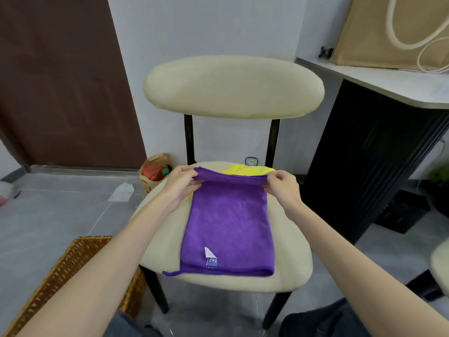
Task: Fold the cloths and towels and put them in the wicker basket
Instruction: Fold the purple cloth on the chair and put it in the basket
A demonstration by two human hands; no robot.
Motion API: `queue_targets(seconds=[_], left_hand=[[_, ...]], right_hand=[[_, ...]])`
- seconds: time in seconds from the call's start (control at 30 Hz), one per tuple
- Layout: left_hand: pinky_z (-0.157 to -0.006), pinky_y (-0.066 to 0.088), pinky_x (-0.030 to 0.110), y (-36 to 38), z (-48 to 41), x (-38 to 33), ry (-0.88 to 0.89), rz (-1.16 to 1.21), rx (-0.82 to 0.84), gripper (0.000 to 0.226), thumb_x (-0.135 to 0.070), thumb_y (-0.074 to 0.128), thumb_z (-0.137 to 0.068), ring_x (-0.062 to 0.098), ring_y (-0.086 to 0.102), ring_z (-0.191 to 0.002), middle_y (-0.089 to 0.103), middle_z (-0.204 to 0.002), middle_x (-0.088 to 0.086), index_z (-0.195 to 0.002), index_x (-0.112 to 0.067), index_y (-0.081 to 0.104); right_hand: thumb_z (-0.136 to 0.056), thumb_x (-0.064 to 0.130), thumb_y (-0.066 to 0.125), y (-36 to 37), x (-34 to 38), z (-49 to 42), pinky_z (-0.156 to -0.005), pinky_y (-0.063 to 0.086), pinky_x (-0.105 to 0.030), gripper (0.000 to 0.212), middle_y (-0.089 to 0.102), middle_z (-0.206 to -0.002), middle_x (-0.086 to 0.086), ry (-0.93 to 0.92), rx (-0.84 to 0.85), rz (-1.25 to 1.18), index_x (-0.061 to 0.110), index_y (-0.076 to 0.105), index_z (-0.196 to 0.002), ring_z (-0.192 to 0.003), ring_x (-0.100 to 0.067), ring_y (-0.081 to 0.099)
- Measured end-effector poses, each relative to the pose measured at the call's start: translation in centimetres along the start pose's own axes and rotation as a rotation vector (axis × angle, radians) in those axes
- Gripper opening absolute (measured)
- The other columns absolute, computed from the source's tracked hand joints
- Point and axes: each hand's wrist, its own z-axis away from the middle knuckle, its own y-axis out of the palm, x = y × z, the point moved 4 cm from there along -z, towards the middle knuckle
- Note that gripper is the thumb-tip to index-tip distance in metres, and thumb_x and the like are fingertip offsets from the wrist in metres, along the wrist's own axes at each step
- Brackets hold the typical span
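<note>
Far corners of purple microfibre cloth (228, 229) pinched by left hand (181, 184) and right hand (283, 188) over cream chair seat (160, 242). Corners best drawn evenly toward near hem, edges matched, before wicker basket (73, 268).

Cream chair seat (289, 242), purple cloth (228, 229) over yellow cloth (245, 170)

The purple cloth (228, 229) is a plain, even violet, with a white tag (209, 254) that turns blue at its lower end. The yellow cloth (245, 170) is bright lemon. The chair (233, 86) has cream padding and black legs. The basket (73, 271) is a golden-brown weave. The floor (60, 215) is grey tile with pale joints, the door (60, 81) dark brown and the wall (206, 27) bluish white. The tabletop (388, 81) is light grey over a black ribbed base (364, 166). The tote (369, 30) is tan with cream handles. The paper bag (158, 158) is brown with red-orange marks.
</note>
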Motion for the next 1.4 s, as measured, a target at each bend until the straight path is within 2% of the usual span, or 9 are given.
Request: queue_targets(seconds=[0.2, 0.3, 0.47, 0.63, 0.77, 0.87, 1.07, 1.27, 1.4], left_hand=[[-0.060, 0.044, 0.024, -1.4, 2.2, 1.5, -0.068, 0.014, 0.002, 0.009, -0.013, 0.050, -0.094, 0.014, 0.052, -0.067, 0.059, -0.078, 0.004, -0.089, -0.012, 0.058], [-0.056, 0.050, 0.020, -2.2, 3.1, 3.0, 0.022, -0.164, 0.014, 0.018, 0.001, 0.060, -0.088, 0.013, 0.058, -0.079, 0.060, -0.090, 0.001, -0.088, -0.017, 0.059], [-0.051, 0.052, 0.018, -2.7, 3.9, 4.3, 0.028, -0.195, -0.034, 0.029, 0.014, 0.055, -0.085, 0.011, 0.059, -0.079, 0.058, -0.095, -0.004, -0.098, -0.012, 0.057], [-0.068, 0.049, 0.031, -3.2, 3.3, 5.4, -0.081, -0.297, -0.025, 0.037, 0.008, 0.057, -0.080, 0.021, 0.059, -0.084, 0.061, -0.103, 0.011, -0.114, -0.006, 0.053], [-0.065, 0.034, 0.028, -2.8, 2.7, 5.2, -0.055, -0.449, -0.006, 0.016, -0.028, 0.064, -0.083, 0.017, 0.051, -0.073, 0.059, -0.077, 0.007, -0.082, -0.012, 0.061], [-0.064, 0.030, 0.029, -2.8, 1.6, 5.4, -0.068, -0.468, -0.078, 0.038, -0.045, 0.056, -0.089, 0.019, 0.044, -0.064, 0.046, -0.067, 0.005, -0.069, -0.014, 0.050], [-0.054, 0.025, 0.032, -2.5, 0.5, 5.6, 0.098, -0.645, -0.159, 0.046, -0.025, 0.052, -0.095, 0.022, 0.041, -0.069, 0.041, -0.056, 0.001, -0.052, -0.016, 0.040], [-0.069, 0.035, 0.029, -2.6, 0.7, 5.7, 0.250, -0.801, -0.224, 0.028, -0.026, 0.050, -0.096, 0.032, 0.060, -0.094, 0.070, -0.094, 0.013, -0.091, -0.006, 0.069], [-0.070, 0.035, 0.029, -2.3, 1.5, 5.3, 0.376, -0.816, -0.305, 0.031, -0.032, 0.051, -0.096, 0.030, 0.062, -0.092, 0.070, -0.093, 0.012, -0.096, -0.006, 0.068]], right_hand=[[-0.091, 0.011, 0.043, -0.4, -0.8, 3.1, -0.073, 0.054, -0.028, 0.025, 0.070, -0.082, -0.005, 0.047, 0.061, -0.120, 0.010, 0.067, -0.081, -0.078, -0.016, 0.063], [-0.083, 0.007, 0.062, -0.6, -2.1, 4.0, -0.079, 0.056, -0.033, 0.009, 0.068, -0.076, 0.002, 0.006, 0.072, 0.024, 0.014, 0.068, -0.080, -0.078, -0.014, 0.063], [-0.077, -0.002, 0.065, -0.5, -3.4, 4.9, -0.073, 0.054, -0.032, 0.024, 0.061, -0.096, 0.001, -0.031, 0.101, 0.193, 0.012, 0.063, -0.096, -0.094, -0.017, 0.059], [-0.076, 0.007, 0.068, -0.1, -5.1, 4.4, -0.072, 0.053, -0.038, 0.034, 0.055, -0.102, -0.009, 0.096, 0.102, 0.145, 0.015, 0.048, -0.102, -0.088, -0.024, 0.058], [-0.082, 0.024, 0.067, -0.1, -5.9, 3.2, -0.073, 0.051, -0.038, 0.034, 0.052, -0.097, -0.005, 0.221, 0.081, 0.086, 0.015, 0.043, -0.103, -0.089, -0.022, 0.056], [-0.086, 0.032, 0.062, 0.4, -6.0, 2.5, -0.061, 0.041, -0.028, 0.024, 0.049, -0.082, -0.005, 0.180, 0.074, 0.126, 0.011, 0.050, -0.085, -0.075, -0.020, 0.049], [-0.091, 0.019, 0.056, 0.8, -5.5, 3.3, -0.087, 0.051, -0.046, 0.029, 0.061, -0.095, -0.007, 0.044, 0.005, 0.265, 0.013, 0.045, -0.117, -0.094, -0.027, 0.061], [-0.094, 0.005, 0.050, 1.1, -4.5, 4.6, -0.036, 0.047, -0.020, 0.025, 0.052, -0.089, 0.005, -0.130, 0.023, 0.288, 0.014, 0.042, -0.116, -0.061, -0.018, 0.059], [-0.096, 0.006, 0.048, 1.0, -4.5, 4.6, -0.031, 0.038, -0.015, 0.021, 0.054, -0.100, 0.000, -0.166, 0.013, 0.301, 0.009, 0.046, -0.116, -0.054, -0.019, 0.056]])
